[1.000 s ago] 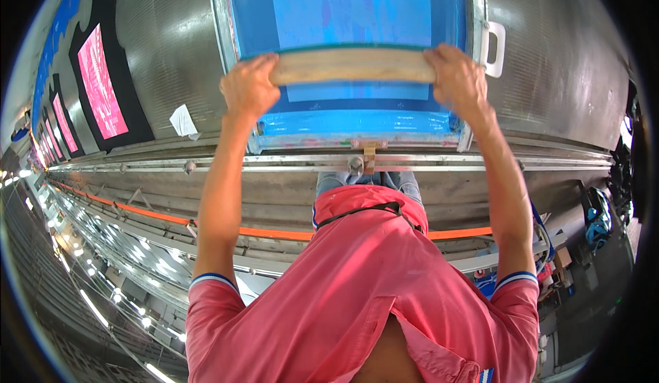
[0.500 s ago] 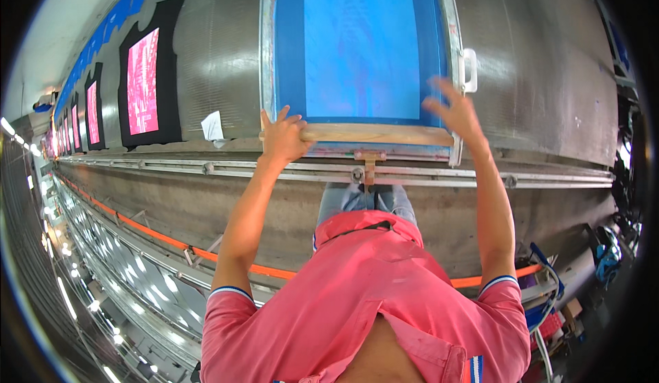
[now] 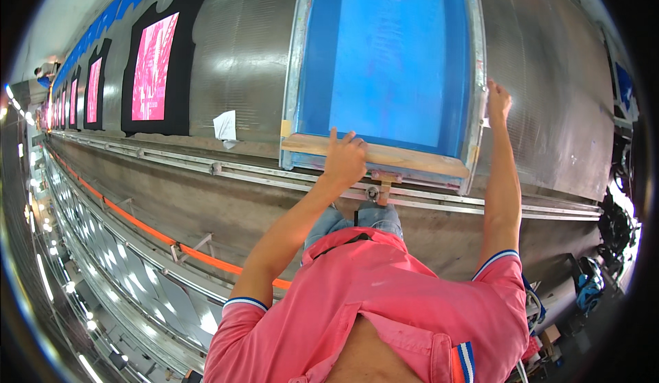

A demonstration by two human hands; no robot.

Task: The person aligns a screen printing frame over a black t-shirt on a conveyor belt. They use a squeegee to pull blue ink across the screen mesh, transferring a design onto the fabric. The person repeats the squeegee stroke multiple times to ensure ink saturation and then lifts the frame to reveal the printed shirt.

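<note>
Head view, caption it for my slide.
Left hand on a wooden bar at the near end of a blue screen, right hand at the right side of its frame.

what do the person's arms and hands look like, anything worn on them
The upper arms wear short pink sleeves ending in blue-and-white striped cuffs. Both forearms are bare, and no glove shows on the left hand or right hand.

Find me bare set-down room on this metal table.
Widest: the metal table right of the framed screen, past the right hand. Narrower: the strip between that screen and the nearest black shirt, with a white scrap at its near edge. Crowded: leftward, where more printed shirts lie, and the screen's near end, with wooden bar and left hand.
</note>
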